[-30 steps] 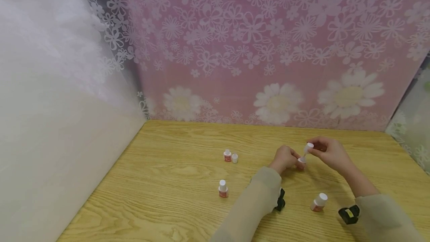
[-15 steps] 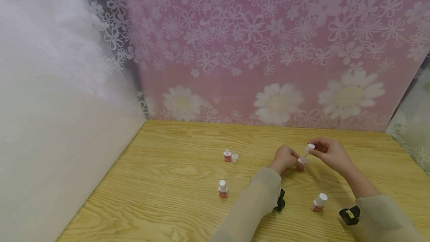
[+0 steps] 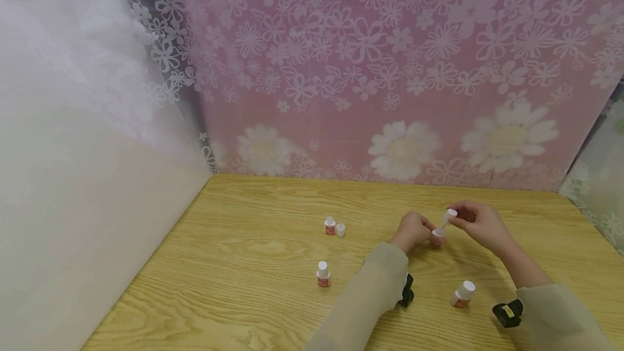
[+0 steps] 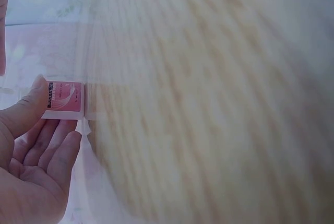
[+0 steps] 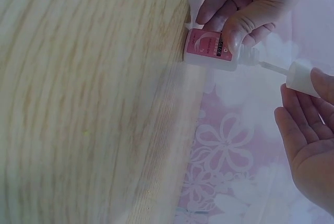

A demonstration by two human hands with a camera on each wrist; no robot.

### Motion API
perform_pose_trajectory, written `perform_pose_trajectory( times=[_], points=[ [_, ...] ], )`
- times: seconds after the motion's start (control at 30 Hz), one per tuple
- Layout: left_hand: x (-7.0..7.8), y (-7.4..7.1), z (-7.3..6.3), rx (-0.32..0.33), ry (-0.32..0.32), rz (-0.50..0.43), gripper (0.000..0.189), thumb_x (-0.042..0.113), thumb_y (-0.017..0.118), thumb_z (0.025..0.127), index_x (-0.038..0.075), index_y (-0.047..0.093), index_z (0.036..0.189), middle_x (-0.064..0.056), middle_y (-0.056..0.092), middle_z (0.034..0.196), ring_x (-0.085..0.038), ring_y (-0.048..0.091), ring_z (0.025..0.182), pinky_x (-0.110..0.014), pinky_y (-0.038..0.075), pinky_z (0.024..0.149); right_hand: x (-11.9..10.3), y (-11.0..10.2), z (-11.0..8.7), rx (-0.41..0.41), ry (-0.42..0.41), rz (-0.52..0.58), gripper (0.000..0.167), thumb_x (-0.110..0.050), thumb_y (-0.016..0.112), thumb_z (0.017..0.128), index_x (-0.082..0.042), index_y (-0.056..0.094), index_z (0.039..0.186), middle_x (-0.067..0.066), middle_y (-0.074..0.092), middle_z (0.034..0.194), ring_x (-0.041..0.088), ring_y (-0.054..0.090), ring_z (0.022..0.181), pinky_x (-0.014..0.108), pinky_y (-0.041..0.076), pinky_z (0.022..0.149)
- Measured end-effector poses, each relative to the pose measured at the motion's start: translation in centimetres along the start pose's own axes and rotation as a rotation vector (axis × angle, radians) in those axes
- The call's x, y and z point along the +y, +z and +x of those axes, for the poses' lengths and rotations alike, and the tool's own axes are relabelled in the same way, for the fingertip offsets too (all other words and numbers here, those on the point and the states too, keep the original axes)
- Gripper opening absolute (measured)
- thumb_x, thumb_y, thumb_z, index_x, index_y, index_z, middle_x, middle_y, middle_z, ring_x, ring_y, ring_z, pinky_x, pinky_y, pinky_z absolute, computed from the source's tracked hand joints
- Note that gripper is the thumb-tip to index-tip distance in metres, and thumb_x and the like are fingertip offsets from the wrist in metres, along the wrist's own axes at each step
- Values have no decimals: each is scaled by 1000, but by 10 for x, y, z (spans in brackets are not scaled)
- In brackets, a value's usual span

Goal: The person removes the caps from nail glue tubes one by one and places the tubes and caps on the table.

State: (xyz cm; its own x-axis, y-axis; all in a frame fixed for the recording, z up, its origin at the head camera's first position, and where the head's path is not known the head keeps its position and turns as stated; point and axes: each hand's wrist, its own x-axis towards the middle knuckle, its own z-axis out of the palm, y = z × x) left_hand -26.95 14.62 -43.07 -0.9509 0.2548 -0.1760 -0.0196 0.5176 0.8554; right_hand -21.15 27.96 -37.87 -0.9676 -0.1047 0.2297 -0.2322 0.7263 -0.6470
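In the head view, the left hand has a narrow grip on a small bottle at the wood-grained counter, probably to steady it; the right hand pinches a white cap just above. An uncapped bottle stands just beside a loose cap, perhaps keeping the pair together. One capped bottle and another capped bottle stand well apart.

In the left wrist view, the left hand holds the flat-sided bottle, leaving its pink label visible.

In the right wrist view, the cap's thin, straight stem points at the ribbed, seemingly plastic neck; whether its tip is inside, I cannot tell.
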Motion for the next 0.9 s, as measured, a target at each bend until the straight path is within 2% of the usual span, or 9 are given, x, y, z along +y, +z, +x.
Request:
perform_pose_trajectory(
  times=[0.3,0.63,0.9],
  points=[
    [0,0,0,-4,-5,-5,16,12,82,60,8,67,64,5,57,59,-6,48,60,-22,41,59,0,0,-1,5,-4,-3,31,-18,59,86,5,56,107,16,60,92,6,57,77,31,48,64],
    [1,-1,-1,3,-2,1,16,11,82,60,8,67,63,5,57,56,-5,48,59,-21,41,58,-1,0,-1,-3,11,-10,34,-19,58,87,6,55,109,17,60,94,16,58,79,34,48,65],
    [1,-1,-1,0,8,13,15,12,82,60,8,68,64,6,57,60,-5,47,62,-21,41,60,-1,1,-1,17,0,-7,34,-20,58,87,5,55,109,17,60,93,11,57,78,31,47,63]
  ],
)
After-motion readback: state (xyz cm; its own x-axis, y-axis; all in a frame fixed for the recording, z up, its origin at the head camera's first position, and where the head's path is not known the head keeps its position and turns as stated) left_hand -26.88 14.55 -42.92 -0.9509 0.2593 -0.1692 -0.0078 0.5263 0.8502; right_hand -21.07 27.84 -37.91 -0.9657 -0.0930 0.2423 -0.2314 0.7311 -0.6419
